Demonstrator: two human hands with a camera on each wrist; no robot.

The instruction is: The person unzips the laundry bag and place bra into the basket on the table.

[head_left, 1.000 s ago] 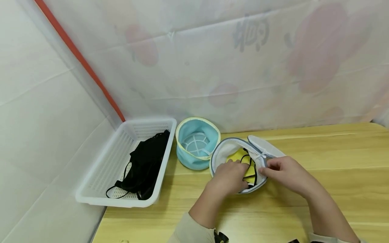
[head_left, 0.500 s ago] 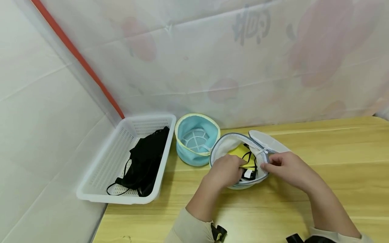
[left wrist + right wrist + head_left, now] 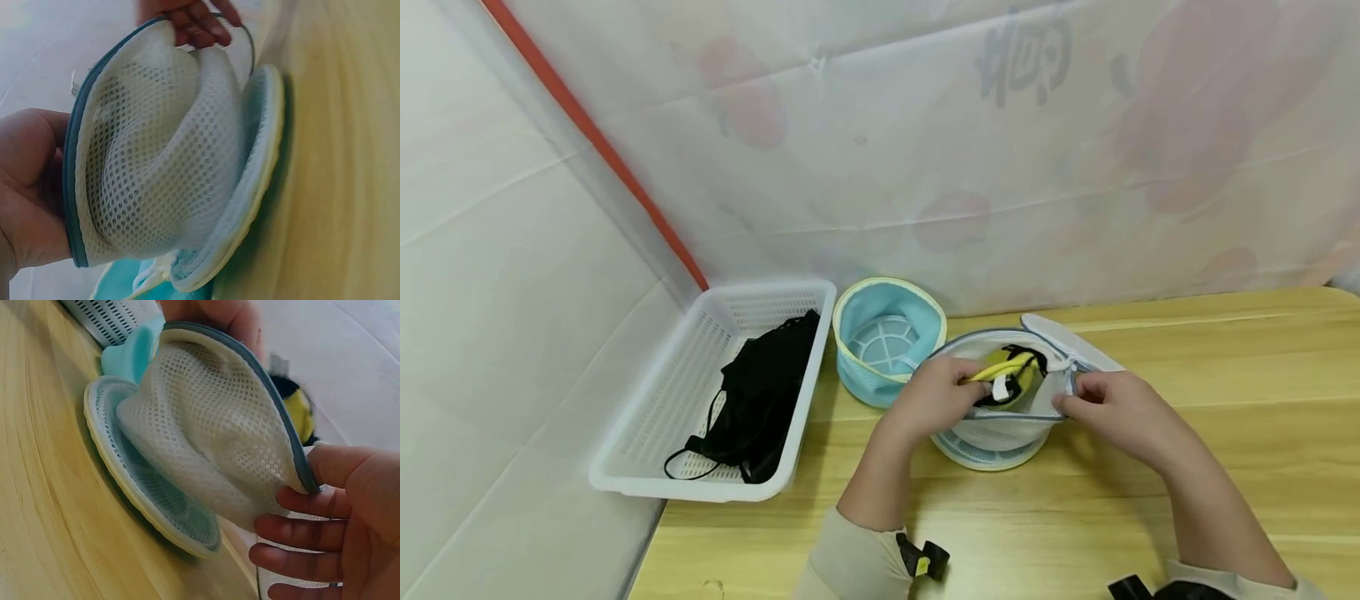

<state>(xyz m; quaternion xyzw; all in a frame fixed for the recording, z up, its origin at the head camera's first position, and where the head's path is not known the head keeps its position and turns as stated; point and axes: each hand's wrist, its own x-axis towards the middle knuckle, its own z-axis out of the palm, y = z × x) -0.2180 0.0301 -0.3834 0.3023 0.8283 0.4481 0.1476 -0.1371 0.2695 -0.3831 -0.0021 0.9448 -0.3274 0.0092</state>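
Note:
A white mesh laundry bag [image 3: 1000, 433] with a grey-blue zip rim stands on the table, its round lid [image 3: 1070, 340] folded back to the right. My left hand [image 3: 934, 400] is at the bag's mouth and pinches a yellow garment [image 3: 1003, 367] with black trim and a white tag. In the right wrist view, part of the yellow garment [image 3: 300, 415] shows above the rim. My right hand [image 3: 1112, 417] grips the zip rim on the right between thumb and index finger; its other fingers [image 3: 300, 531] lie along the mesh outside. The garment's lower part is hidden inside.
A light-blue mesh bag [image 3: 872, 387] with a yellow rim stands open, directly left of the white one. Farther left, a white plastic basket [image 3: 801, 433] holds black strappy garments [image 3: 763, 400]. A curtain-like sheet [image 3: 880, 167] rises behind the wooden table [image 3: 1225, 467].
My left hand has risen from deep inside the bag and lifted the yellow garment, folding it toward the mouth. The rim has tilted up, and my right hand keeps its hold there.

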